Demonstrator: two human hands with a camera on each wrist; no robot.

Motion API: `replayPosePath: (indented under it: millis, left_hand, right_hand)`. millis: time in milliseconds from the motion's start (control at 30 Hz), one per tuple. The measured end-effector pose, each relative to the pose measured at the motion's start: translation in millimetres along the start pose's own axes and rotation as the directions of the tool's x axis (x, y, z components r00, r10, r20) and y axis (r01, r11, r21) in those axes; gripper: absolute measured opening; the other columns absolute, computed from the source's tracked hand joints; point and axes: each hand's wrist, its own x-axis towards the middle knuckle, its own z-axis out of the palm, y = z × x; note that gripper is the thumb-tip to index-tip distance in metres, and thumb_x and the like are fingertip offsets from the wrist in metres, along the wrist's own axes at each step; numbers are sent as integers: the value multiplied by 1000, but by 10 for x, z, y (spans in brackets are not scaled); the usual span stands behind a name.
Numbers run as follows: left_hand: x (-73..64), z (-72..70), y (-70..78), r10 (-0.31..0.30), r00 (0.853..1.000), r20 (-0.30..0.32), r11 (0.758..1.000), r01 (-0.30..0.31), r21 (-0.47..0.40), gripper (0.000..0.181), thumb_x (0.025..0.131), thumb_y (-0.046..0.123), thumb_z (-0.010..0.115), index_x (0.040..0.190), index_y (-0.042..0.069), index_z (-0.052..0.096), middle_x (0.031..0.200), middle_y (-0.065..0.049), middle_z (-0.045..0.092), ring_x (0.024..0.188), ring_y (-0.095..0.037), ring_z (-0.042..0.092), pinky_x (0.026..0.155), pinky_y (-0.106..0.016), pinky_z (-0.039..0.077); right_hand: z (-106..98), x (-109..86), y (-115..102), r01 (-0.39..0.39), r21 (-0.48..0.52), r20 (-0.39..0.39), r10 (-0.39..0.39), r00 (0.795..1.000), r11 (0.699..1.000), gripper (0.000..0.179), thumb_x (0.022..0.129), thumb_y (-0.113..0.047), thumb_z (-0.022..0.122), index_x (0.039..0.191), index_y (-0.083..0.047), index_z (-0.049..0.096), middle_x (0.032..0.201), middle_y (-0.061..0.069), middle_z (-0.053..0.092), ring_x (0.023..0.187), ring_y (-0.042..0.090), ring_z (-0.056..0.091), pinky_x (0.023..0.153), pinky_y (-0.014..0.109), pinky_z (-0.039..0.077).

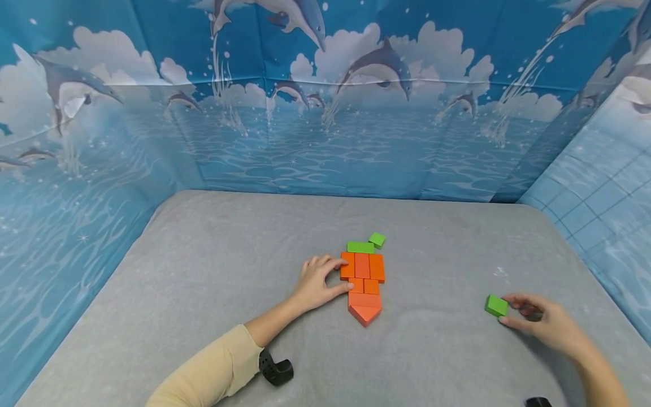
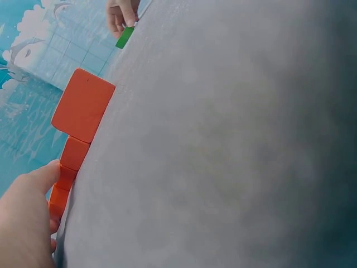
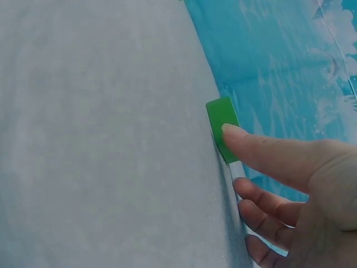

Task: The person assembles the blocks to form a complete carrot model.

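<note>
Several orange blocks lie flat against each other in the head view, ending in a triangular block at the near end. A green rectangular block sits at the far end, with a small green block askew at its corner. My left hand rests at the left side of the orange blocks, thumb and forefinger spread and touching them. Far to the right, my right hand pinches another green block between thumb and fingers. The thumb lies on that block's side in the right wrist view.
A grey cloth covers the table surface. Blue dolphin-print curtains stand behind it and along both sides. A black wrist strap piece shows by my left sleeve.
</note>
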Motion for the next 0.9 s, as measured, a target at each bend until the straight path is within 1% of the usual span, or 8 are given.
replayPosePath:
  millis: [200,333,533,667,733,900]
  left_hand:
    - [3,-4,-2,4,1000,-4,1000,-4,-3,48,79,45,66,119,19,58,109,1,56,95,-17,44,91,-43,27]
    - [0,-6,3,2,1000,2,1000,-2,0,48,80,45,65,120,19,58,109,1,56,95,-17,44,91,-42,28]
    - [0,0,-4,1,1000,3,1000,-1,2,49,80,45,66,120,19,58,109,1,55,95,-17,43,91,-42,28]
    - [-2,-2,-4,2,1000,-1,1000,-2,-1,49,80,45,66,120,19,58,109,1,55,96,-17,43,91,-43,27]
    - [-3,-5,-3,3,1000,2,1000,-3,4,49,80,45,65,121,19,57,109,1,55,95,-17,43,91,-43,28]
    - [-5,-22,9,-8,1000,15,1000,8,11,49,80,47,64,121,20,57,110,1,55,97,-16,43,92,-42,28]
  right_hand:
    - [24,-3,21,35,4,-40,-35,999,999,42,75,-22,76,107,3,62,93,12,62,70,-9,44,58,21,42]
    - [34,-5,21,45,3,-58,-45,997,999,40,75,-19,75,106,4,62,91,10,61,69,-9,45,57,21,42]
    - [28,62,-68,80,5,-66,-80,995,997,40,77,-19,74,108,2,61,91,10,60,71,-10,46,58,21,43]
    - [24,205,-221,133,17,-49,-132,990,991,40,79,-20,72,111,0,60,93,9,60,74,-7,48,61,22,43]
    - [42,304,-316,169,13,-54,-168,984,986,39,79,-19,72,111,-1,61,93,9,60,76,-1,50,62,23,44]
    - [108,628,-601,231,43,-25,-231,973,972,38,82,-19,69,113,-1,59,95,12,60,82,18,52,66,30,44]
